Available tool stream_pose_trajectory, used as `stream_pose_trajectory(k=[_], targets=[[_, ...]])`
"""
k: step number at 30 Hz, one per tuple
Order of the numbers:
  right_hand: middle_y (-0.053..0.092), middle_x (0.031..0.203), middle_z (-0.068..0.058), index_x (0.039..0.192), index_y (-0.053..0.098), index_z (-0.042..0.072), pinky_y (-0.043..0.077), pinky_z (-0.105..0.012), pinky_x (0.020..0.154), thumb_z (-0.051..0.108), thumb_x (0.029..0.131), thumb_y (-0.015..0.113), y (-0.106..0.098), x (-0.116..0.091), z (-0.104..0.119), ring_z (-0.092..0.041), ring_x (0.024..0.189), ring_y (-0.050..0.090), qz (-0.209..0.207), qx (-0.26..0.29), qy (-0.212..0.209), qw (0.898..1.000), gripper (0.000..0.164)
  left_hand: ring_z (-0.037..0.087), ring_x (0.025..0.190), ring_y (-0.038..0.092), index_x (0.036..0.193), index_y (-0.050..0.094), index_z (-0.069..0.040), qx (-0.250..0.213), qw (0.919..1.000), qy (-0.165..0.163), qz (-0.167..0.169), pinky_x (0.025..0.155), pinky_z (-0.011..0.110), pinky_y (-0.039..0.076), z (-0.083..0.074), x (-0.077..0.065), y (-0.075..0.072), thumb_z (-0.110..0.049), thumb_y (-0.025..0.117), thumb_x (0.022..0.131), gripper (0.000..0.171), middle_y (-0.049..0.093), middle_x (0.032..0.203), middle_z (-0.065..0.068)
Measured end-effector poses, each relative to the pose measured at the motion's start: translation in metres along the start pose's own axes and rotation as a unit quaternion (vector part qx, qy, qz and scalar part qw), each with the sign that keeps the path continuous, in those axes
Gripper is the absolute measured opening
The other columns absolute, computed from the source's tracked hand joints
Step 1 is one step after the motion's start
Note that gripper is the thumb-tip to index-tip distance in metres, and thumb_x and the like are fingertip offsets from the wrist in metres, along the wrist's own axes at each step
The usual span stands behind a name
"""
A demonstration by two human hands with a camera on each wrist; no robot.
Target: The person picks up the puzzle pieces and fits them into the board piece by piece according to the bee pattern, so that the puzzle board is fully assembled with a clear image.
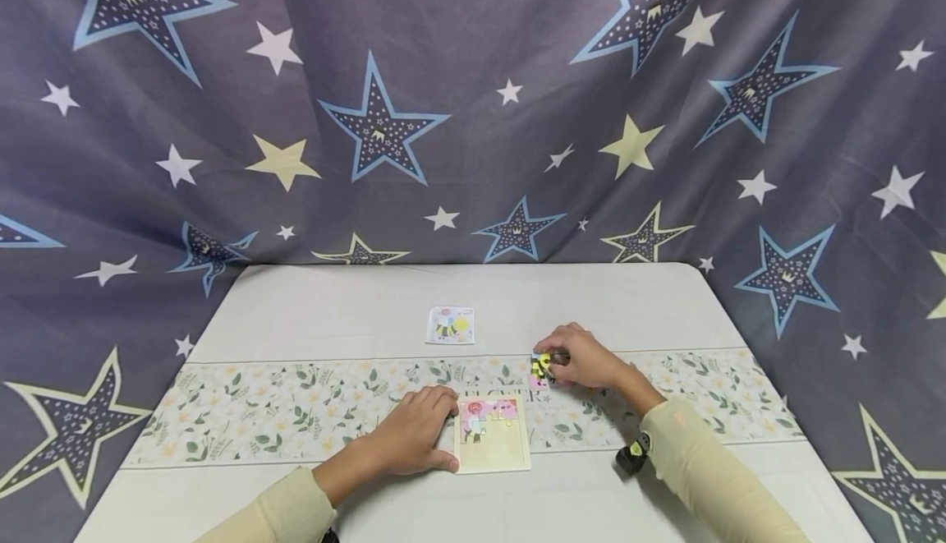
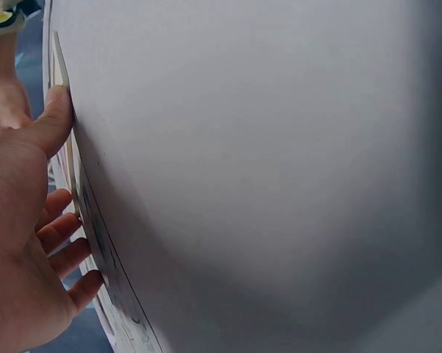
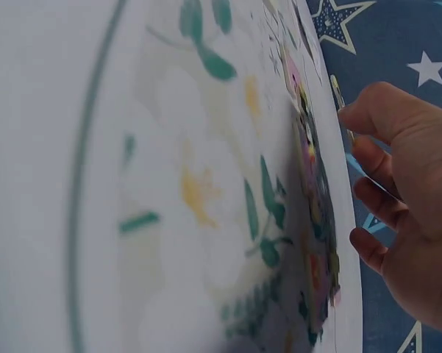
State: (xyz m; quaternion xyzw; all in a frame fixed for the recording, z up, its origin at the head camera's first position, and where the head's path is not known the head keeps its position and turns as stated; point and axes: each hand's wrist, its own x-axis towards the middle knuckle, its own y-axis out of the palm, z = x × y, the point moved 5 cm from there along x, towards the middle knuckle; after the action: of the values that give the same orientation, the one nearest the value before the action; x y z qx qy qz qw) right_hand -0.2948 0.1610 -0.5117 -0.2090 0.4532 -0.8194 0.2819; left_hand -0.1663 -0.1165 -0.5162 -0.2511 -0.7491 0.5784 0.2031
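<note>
A square puzzle board lies on the table, with several pink and white pieces fitted along its far side and the rest bare pale yellow. My left hand rests against the board's left edge, its thumb at the near corner and its fingers toward the far corner. Right of the board, my right hand is over a small heap of loose puzzle pieces in yellow, black, green and pink. Between its thumb and index finger it pinches one puzzle piece, seen nearly edge-on in the right wrist view.
A small picture card showing a bee lies farther back on the table. The white tablecloth has a flowered band across it. A dark curtain with stars hangs behind and at both sides.
</note>
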Motion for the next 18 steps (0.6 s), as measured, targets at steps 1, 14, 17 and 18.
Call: stream_pose_trajectory(k=[1,14,17,18], targets=[[0.070,0.109,0.004,0.121,0.074,0.018,0.041,-0.049,0.095,0.013,0.087,0.071,0.001,-0.001,0.002,-0.019,0.107,0.056,0.001,0.000,-0.006,1.000,0.034,0.023,0.132,0.050,0.130,0.054,-0.013,-0.001,1.0000,-0.002,0.003,0.105,0.045,0.045,0.000,0.000,0.000,-0.069,0.072,0.077,0.079,0.051,0.141,0.005],[0.069,0.100,0.009,0.120,0.075,0.020,0.045,-0.036,0.090,0.013,0.085,0.071,0.022,-0.005,0.044,-0.010,0.099,0.054,0.018,-0.001,-0.079,0.997,0.036,0.024,0.130,0.051,0.128,0.054,-0.013,0.004,0.9999,0.010,-0.012,0.102,0.045,0.046,-0.001,-0.002,-0.002,-0.069,0.071,0.078,0.077,0.052,0.140,0.006],[0.069,0.099,0.009,0.119,0.076,0.020,0.044,-0.036,0.090,0.013,0.084,0.072,0.026,-0.006,0.056,-0.010,0.099,0.052,0.023,0.000,-0.084,0.996,0.036,0.024,0.130,0.050,0.128,0.054,-0.013,0.002,1.0000,0.007,-0.006,0.102,0.045,0.045,-0.001,-0.002,-0.002,-0.069,0.070,0.078,0.077,0.052,0.140,0.005],[0.069,0.100,0.009,0.118,0.076,0.020,0.043,-0.036,0.091,0.014,0.083,0.072,0.027,-0.007,0.059,-0.009,0.099,0.052,0.025,-0.002,-0.086,0.996,0.035,0.024,0.130,0.050,0.128,0.054,-0.013,0.001,1.0000,0.007,-0.004,0.102,0.045,0.045,-0.001,-0.002,-0.002,-0.070,0.070,0.078,0.077,0.052,0.140,0.005]])
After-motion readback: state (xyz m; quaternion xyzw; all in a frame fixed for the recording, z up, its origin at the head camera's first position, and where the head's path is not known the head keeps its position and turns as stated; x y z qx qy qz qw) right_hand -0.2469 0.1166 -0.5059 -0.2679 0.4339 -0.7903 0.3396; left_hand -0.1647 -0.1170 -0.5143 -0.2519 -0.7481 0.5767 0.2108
